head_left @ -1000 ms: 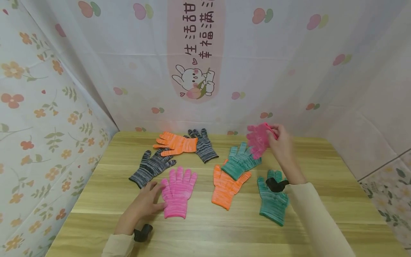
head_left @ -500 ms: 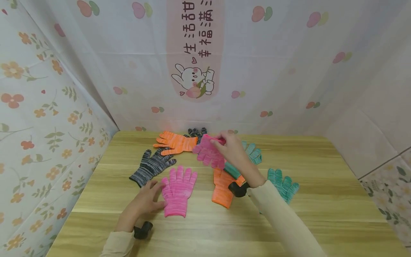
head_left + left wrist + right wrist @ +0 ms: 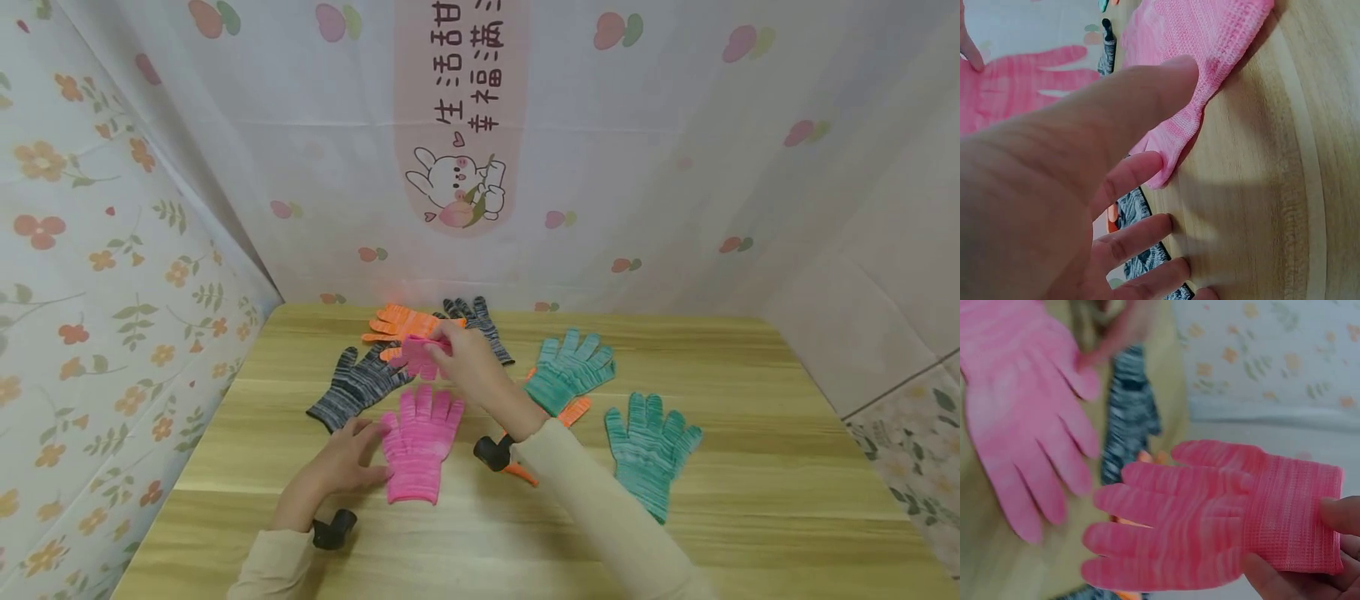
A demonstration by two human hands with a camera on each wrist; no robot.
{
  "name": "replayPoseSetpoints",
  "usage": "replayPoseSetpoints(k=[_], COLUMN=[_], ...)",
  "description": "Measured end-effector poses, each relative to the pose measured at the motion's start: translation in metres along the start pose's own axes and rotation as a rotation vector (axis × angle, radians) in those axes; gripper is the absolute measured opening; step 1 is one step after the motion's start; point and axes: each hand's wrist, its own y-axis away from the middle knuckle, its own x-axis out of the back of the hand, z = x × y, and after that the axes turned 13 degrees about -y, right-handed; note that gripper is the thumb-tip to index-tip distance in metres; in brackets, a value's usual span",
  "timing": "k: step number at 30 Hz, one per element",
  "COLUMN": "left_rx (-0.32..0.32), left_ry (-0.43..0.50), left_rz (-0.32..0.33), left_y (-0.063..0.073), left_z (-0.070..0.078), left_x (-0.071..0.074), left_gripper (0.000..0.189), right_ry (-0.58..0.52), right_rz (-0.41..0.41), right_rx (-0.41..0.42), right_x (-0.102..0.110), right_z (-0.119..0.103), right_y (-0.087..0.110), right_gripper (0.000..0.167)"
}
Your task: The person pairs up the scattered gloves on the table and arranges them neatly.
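Wood-grain table [image 3: 480, 550]: R hand [image 3: 471, 358] pinches pink five-fingered knit glove [image 3: 1210, 519] by cuff, held up nr 2nd pink knit glove [image 3: 418, 454] lying flat; L hand [image 3: 341, 462], fingers loose, touches latter's edge.

On tabletop [image 3: 757, 392]: centre-left glove [image 3: 420, 450], left hand [image 3: 341, 460] at left edge; behind, raised glove [image 3: 417, 357] in right hand [image 3: 468, 358]. Farther back: overlapping glove [image 3: 405, 318] on underlying glove [image 3: 486, 325]; leftmost glove [image 3: 351, 393] before them. Right: upper glove [image 3: 570, 371] atop lower glove [image 3: 576, 412]; rightmost glove [image 3: 651, 450] beside.
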Motion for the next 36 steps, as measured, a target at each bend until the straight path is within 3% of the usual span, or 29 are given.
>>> replayPoseSetpoints(k=[12,19,28,36], left_rx=[0.036,0.035,0.053,0.072], left_ry=[-0.017,-0.031,-0.065,-0.077], left_rz=[-0.042,-0.032,0.011,0.017], left_y=[-0.004,-0.003,-0.002,-0.003], left_z=[0.001,0.002,0.006,0.006], left_x=[0.002,0.001,-0.003,-0.005], left_gripper=[0.063,0.074,0.075,0.08], right_ry=[0.17,0.213,0.216,0.223], right_rz=[-0.041,-0.025,-0.024,-0.087], right_rx=[0.045,0.075,0.112,0.098], right_x=[-0.056,-0.081,-0.099,-0.101], right_z=[0.013,0.025,0.036,0.046], right_y=[0.047,0.074,0.094,0.101], right_gripper=[0.012,0.011,0.007,0.005])
